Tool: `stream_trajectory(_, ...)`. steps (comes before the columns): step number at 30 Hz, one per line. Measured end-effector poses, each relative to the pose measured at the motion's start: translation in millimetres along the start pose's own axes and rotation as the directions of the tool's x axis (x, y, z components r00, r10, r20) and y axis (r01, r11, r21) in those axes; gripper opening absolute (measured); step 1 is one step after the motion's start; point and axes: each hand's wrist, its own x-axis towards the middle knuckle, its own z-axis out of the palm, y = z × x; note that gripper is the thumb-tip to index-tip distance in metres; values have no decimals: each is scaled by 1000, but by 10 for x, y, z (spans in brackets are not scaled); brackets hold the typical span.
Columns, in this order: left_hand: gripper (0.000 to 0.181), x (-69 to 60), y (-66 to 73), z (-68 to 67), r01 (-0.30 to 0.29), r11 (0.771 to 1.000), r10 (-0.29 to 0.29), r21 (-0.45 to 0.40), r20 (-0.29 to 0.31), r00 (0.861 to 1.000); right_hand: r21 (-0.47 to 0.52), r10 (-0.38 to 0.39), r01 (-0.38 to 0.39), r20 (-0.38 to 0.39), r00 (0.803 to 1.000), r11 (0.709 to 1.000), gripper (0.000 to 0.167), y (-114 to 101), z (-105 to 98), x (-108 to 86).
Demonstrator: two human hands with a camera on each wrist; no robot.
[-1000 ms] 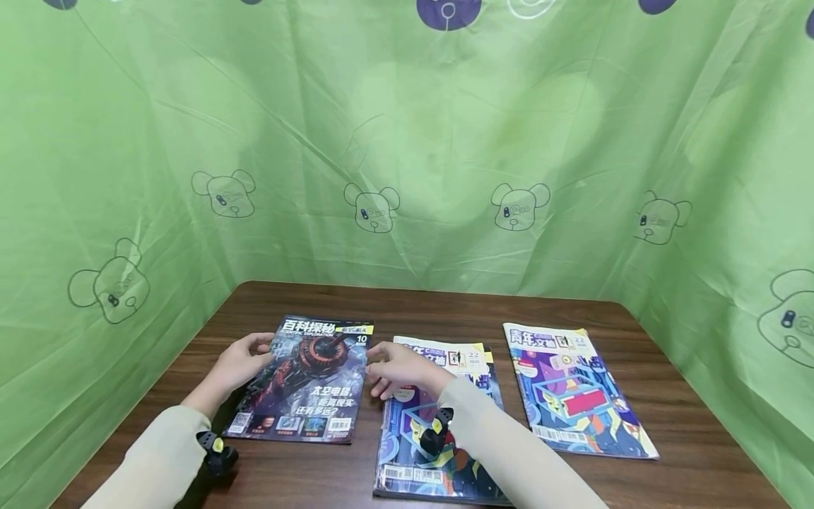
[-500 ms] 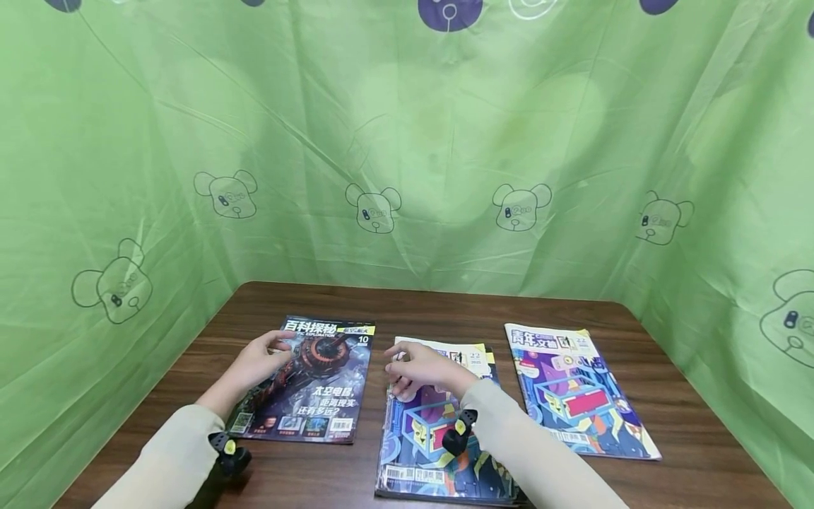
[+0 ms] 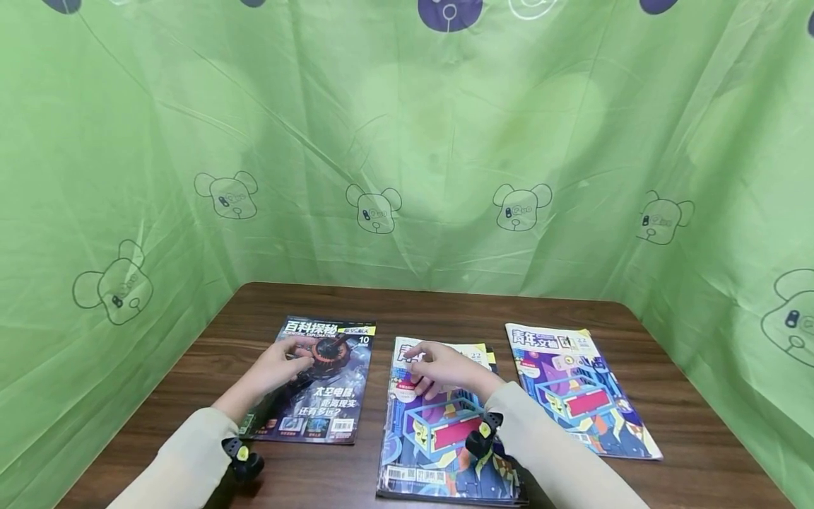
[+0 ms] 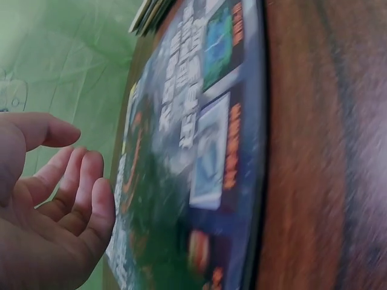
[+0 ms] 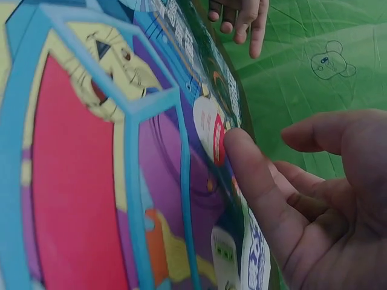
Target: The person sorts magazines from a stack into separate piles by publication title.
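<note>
The dark magazine (image 3: pixel 343 375) is lying flat on the left part of the counter (image 3: pixel 432 304), its long axis running away from the person and its far end leaning slightly right. Its title is facing the far edge, so the cover is reading upright from the person's side. The left hand (image 3: pixel 280 367) is hovering over its left half, the fingers (image 4: pixel 91 175) bending loosely, released and holding nothing.

The middle stack of magazines (image 3: pixel 439 431) is resting near the counter's centre, its long axis pointing almost straight away, titles at the far end; a lower issue is peeking out along the right edge. Above its upper part the right hand (image 3: pixel 445 367) is hanging with fingers (image 5: pixel 260 181) slightly curved and gripping nothing; whether a fingertip is touching the cover is hard to tell.

The right magazine (image 3: pixel 575 396) is lying well apart, its far end slanting left, its title also facing away. All the covers are smooth, glossy, rectangular paper, the dark one catching a soft sheen. The counter is showing brown wood grain and rounded far corners. Creased, shiny green sheeting (image 3: pixel 439 177) with outlined bear heads is hanging behind.
</note>
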Motion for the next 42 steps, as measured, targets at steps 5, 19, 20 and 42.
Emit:
stream_trajectory(5,44,-1,10,110,17,1000,-16,-23,42,999,-10,5,-5,-6,1000,1000,45,34,-50,-90)
stream_trajectory(19,43,-65,208,388,-15,993,34,-116,160,987,-78,-5,3,-25,1000,997,42,144,-271,-343)
stream_trajectory(20,43,-67,216,409,-11,992,33,-129,167,985,-74,-7,5,-24,1000,997,43,155,-283,-361)
stream_trajectory(42,46,-126,354,798,94,952,11,-290,340,940,-63,6,-10,-69,998,998,39,467,-535,-738)
